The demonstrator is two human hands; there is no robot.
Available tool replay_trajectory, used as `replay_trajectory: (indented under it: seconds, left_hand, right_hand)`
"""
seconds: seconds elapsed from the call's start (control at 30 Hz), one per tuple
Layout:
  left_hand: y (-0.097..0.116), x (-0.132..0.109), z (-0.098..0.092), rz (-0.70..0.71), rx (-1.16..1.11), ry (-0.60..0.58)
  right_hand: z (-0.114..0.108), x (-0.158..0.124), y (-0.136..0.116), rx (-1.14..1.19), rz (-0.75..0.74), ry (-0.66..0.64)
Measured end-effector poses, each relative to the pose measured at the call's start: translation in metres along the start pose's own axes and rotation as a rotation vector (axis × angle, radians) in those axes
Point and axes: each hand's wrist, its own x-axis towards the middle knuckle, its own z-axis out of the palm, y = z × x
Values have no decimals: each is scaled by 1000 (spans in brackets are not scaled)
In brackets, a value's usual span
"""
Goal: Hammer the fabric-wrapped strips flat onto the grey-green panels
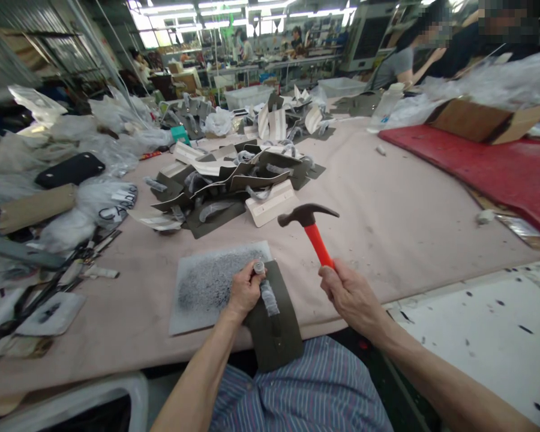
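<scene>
My right hand (348,294) is closed round the orange handle of a claw hammer (309,221), whose dark head is raised above the table. My left hand (245,291) pinches a small grey metal punch (258,267) upright on a dark olive leather piece (274,327). That piece lies over the table's near edge and partly on a pitted grey pad (207,288). A strip wrapped in clear plastic (269,298) sits on the leather just below my left fingers.
A heap of olive and cream cut pieces (234,180) lies behind the pad. Plastic bags, a black pouch (69,170) and scissors (78,255) crowd the left. A red mat (486,165) and a cardboard box (486,120) are at the right. Other people work at the far side.
</scene>
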Motion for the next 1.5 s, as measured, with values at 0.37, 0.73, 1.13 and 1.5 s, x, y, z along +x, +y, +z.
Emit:
replay_trajectory:
  seconds: [0.37,0.73,1.13,1.5]
  left_hand:
    - [-6,0,0,-22,-75,-1]
    - [-9,0,1,-22,-31,-18]
    - [-10,0,1,-31,-93,-24]
    - [-9,0,2,-71,-134,10]
  right_hand:
    - [-27,13,-73,-538,-452,16]
    - [-8,-1,-10,-745,-249,-252]
    - [14,19,33,-416,40,-203]
    - [73,-15,4,-439,-309,-147]
